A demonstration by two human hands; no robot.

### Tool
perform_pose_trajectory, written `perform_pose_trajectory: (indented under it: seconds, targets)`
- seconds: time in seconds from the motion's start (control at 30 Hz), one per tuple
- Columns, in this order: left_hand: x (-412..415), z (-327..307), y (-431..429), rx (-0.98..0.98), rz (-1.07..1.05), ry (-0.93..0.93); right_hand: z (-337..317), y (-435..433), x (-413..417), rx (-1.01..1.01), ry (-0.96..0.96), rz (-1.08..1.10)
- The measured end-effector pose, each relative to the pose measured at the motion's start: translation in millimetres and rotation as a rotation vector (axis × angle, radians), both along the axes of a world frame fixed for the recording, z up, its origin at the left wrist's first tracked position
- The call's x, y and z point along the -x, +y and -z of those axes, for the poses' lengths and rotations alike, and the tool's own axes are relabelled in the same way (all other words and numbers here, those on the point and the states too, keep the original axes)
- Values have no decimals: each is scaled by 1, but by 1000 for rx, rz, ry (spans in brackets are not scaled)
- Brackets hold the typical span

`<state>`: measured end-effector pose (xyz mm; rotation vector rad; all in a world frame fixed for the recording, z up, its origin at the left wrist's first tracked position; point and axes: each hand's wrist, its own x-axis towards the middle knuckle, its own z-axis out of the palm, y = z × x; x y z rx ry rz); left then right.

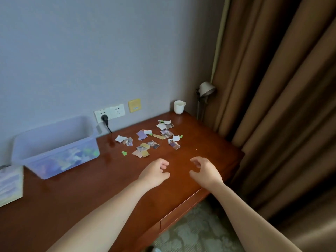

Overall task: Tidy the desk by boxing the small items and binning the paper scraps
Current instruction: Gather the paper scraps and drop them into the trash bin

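Note:
Several torn paper scraps (149,139), white, purple, yellow and green, lie scattered on the brown wooden desk (109,188) toward its far right. A translucent plastic box (54,142) stands at the left against the wall, with small coloured items blurred inside it. My left hand (154,172) hovers over the desk just short of the scraps, fingers loosely curled, holding nothing. My right hand (204,170) hovers beside it to the right, fingers also loosely curled and empty. Both hands are apart from the scraps.
A white mug (179,106) stands at the desk's far right corner. A black plug (105,118) and cord sit in the wall socket behind the box. A lamp (206,90) and brown curtains (272,88) are on the right. A flat patterned box (10,184) lies at the left edge.

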<state>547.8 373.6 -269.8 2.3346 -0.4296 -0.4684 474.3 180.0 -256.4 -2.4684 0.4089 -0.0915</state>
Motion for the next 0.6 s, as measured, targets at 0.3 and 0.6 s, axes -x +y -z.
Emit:
perform_pose_trajectory:
  seconds: [0.3, 0.6]
  targets:
    - [-121, -2, -72, 57, -23, 7, -14, -67, -131, 80, 65, -41]
    - [-190, 20, -98, -1, -130, 96, 18, -97, -222, 79, 174, -135]
